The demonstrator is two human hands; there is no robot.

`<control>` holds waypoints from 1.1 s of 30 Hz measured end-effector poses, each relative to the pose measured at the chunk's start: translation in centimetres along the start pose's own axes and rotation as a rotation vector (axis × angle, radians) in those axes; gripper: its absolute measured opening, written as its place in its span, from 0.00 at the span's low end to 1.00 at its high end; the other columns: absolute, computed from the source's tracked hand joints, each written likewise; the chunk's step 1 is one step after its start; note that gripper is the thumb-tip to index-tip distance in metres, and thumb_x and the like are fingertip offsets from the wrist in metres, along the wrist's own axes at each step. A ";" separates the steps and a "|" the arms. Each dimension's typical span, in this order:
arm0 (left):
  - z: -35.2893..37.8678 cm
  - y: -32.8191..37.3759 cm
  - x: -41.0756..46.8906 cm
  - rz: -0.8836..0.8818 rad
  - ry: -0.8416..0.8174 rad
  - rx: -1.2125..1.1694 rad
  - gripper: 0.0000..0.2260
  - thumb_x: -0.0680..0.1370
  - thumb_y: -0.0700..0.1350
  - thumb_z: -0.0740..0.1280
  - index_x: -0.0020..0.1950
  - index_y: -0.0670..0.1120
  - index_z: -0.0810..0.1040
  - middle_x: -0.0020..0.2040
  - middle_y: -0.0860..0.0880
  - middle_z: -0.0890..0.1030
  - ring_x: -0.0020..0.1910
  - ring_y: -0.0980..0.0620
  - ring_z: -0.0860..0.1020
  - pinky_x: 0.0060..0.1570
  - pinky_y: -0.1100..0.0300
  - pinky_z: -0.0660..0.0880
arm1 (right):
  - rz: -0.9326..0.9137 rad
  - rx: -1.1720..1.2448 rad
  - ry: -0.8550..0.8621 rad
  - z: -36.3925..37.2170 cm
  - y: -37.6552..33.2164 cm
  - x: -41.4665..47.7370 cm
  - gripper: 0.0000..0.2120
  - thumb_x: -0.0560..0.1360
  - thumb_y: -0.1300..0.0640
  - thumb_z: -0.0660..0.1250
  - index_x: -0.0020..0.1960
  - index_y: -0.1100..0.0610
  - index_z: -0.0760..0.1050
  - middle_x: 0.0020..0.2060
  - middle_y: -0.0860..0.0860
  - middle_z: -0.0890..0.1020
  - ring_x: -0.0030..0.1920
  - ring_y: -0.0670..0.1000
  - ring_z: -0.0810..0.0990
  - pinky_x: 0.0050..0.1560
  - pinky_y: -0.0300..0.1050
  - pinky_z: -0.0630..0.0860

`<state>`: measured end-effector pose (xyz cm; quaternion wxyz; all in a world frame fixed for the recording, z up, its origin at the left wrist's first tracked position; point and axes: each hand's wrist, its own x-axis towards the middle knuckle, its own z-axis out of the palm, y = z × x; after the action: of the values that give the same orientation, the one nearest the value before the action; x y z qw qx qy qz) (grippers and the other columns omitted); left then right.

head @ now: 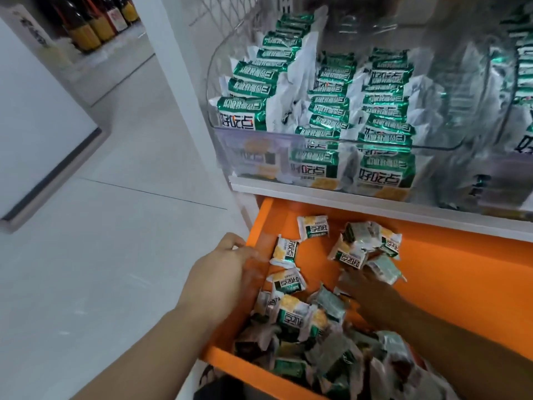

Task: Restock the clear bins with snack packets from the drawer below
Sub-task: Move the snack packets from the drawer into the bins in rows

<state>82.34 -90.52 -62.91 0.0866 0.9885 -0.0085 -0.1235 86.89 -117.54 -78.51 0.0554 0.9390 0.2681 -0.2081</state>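
Note:
The orange drawer (pixel 450 264) stands pulled out below the shelf, with several green, white and yellow snack packets (pixel 300 310) loose in it, piled thickest at the near end. Above it a clear bin (pixel 259 137) holds upright rows of the same packets (pixel 328 108). My left hand (pixel 222 272) reaches over the drawer's left wall, its blurred fingers stretched toward a single packet (pixel 285 252). My right hand (pixel 366 287) lies in shadow inside the drawer. Its fingertips meet a small cluster of packets (pixel 366 243), and I cannot see whether they grip any.
A white shelf edge (pixel 375 203) runs between bin and drawer. A second clear bin (pixel 522 116) with packets stands at the right. Pale tiled floor (pixel 115 226) spreads to the left, with a white unit (pixel 37 134) and dark bottles (pixel 95 27) at the far left.

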 end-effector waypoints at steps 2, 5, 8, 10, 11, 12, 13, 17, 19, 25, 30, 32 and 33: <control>0.0 -0.1 0.2 0.002 0.014 -0.008 0.17 0.79 0.46 0.62 0.66 0.60 0.72 0.66 0.57 0.65 0.48 0.53 0.78 0.49 0.64 0.71 | 0.050 0.018 -0.078 1.5 -0.1 0.5 0.28 0.78 0.48 0.62 0.76 0.50 0.58 0.74 0.54 0.59 0.73 0.58 0.61 0.65 0.49 0.69; 0.1 -0.3 0.3 0.006 0.027 -0.022 0.16 0.79 0.46 0.62 0.65 0.61 0.73 0.66 0.58 0.66 0.46 0.53 0.79 0.48 0.64 0.71 | 0.087 0.048 0.009 1.5 0.2 0.7 0.24 0.78 0.46 0.60 0.72 0.51 0.62 0.68 0.53 0.67 0.67 0.55 0.70 0.58 0.47 0.74; 0.2 -0.4 0.5 0.008 0.025 -0.019 0.16 0.79 0.46 0.62 0.65 0.61 0.73 0.65 0.58 0.67 0.47 0.52 0.79 0.49 0.62 0.73 | 0.135 0.160 0.162 0.6 0.5 0.5 0.23 0.78 0.44 0.59 0.71 0.48 0.63 0.69 0.49 0.68 0.65 0.53 0.71 0.59 0.45 0.72; 0.3 -0.4 0.5 0.005 0.030 -0.019 0.16 0.79 0.46 0.62 0.65 0.60 0.73 0.66 0.58 0.66 0.48 0.53 0.79 0.49 0.62 0.73 | 0.097 0.239 0.176 0.0 -0.1 0.5 0.26 0.77 0.43 0.60 0.72 0.46 0.60 0.70 0.48 0.66 0.66 0.53 0.69 0.61 0.45 0.70; 0.3 -0.4 0.6 0.003 0.032 -0.015 0.15 0.79 0.47 0.62 0.65 0.60 0.73 0.66 0.58 0.66 0.48 0.53 0.79 0.49 0.62 0.72 | 0.047 0.267 0.135 -0.2 -0.5 0.5 0.27 0.77 0.43 0.60 0.74 0.46 0.58 0.71 0.49 0.64 0.67 0.54 0.68 0.63 0.45 0.68; 0.3 -0.3 0.6 0.001 0.034 -0.013 0.15 0.80 0.47 0.62 0.65 0.61 0.73 0.66 0.58 0.66 0.48 0.53 0.79 0.49 0.63 0.72 | -0.007 0.270 0.080 -0.2 -1.0 0.6 0.28 0.77 0.43 0.61 0.74 0.46 0.57 0.73 0.50 0.61 0.69 0.54 0.67 0.66 0.46 0.66; 0.3 -0.3 0.5 -0.001 0.032 -0.012 0.15 0.80 0.47 0.62 0.65 0.61 0.72 0.66 0.58 0.66 0.48 0.54 0.79 0.49 0.63 0.72 | -0.056 0.241 0.016 -0.2 -1.5 0.7 0.28 0.77 0.44 0.61 0.75 0.45 0.57 0.74 0.50 0.59 0.70 0.55 0.65 0.68 0.47 0.62; 0.2 -0.2 0.4 -0.001 0.024 -0.016 0.15 0.80 0.48 0.61 0.65 0.62 0.72 0.66 0.59 0.66 0.47 0.54 0.79 0.49 0.64 0.71 | -0.171 0.131 -0.040 0.4 -2.1 1.2 0.31 0.78 0.50 0.63 0.76 0.39 0.52 0.76 0.50 0.54 0.73 0.56 0.60 0.72 0.53 0.54; 0.1 -0.2 0.4 -0.004 0.025 -0.025 0.15 0.80 0.48 0.61 0.65 0.62 0.72 0.67 0.58 0.66 0.47 0.54 0.79 0.49 0.63 0.72 | -0.216 0.069 -0.081 0.6 -2.1 1.4 0.36 0.78 0.59 0.63 0.76 0.38 0.49 0.78 0.52 0.49 0.75 0.58 0.55 0.72 0.58 0.52; 0.1 -0.4 0.5 -0.009 0.017 -0.022 0.15 0.80 0.48 0.61 0.65 0.63 0.72 0.67 0.58 0.65 0.47 0.54 0.79 0.50 0.63 0.72 | -0.177 -0.022 -0.019 0.9 -0.9 1.9 0.25 0.78 0.54 0.62 0.72 0.41 0.61 0.76 0.55 0.54 0.72 0.60 0.61 0.70 0.61 0.58; 0.2 -0.6 0.5 -0.004 0.011 -0.017 0.16 0.80 0.48 0.62 0.65 0.62 0.72 0.68 0.58 0.65 0.48 0.53 0.79 0.50 0.62 0.73 | -0.076 0.081 0.092 1.0 2.4 1.9 0.32 0.62 0.53 0.80 0.64 0.44 0.73 0.63 0.56 0.75 0.54 0.60 0.81 0.47 0.55 0.80; 0.2 -0.6 0.6 -0.007 0.014 -0.003 0.16 0.80 0.48 0.62 0.66 0.62 0.72 0.68 0.59 0.65 0.49 0.54 0.79 0.51 0.63 0.73 | -0.061 0.171 0.136 1.0 2.1 1.4 0.27 0.75 0.50 0.69 0.72 0.48 0.66 0.71 0.55 0.64 0.62 0.59 0.76 0.59 0.50 0.74; 0.2 -0.6 0.6 -0.007 0.016 0.002 0.15 0.80 0.49 0.62 0.66 0.62 0.72 0.68 0.59 0.64 0.49 0.54 0.79 0.50 0.64 0.73 | -0.004 0.256 0.156 1.4 1.9 1.4 0.26 0.77 0.49 0.66 0.73 0.50 0.63 0.71 0.54 0.61 0.62 0.57 0.74 0.60 0.46 0.73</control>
<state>82.85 -90.00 -63.37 0.0853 0.9896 -0.0047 -0.1158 88.46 -118.78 -80.39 -0.0862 0.9512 0.2448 -0.1672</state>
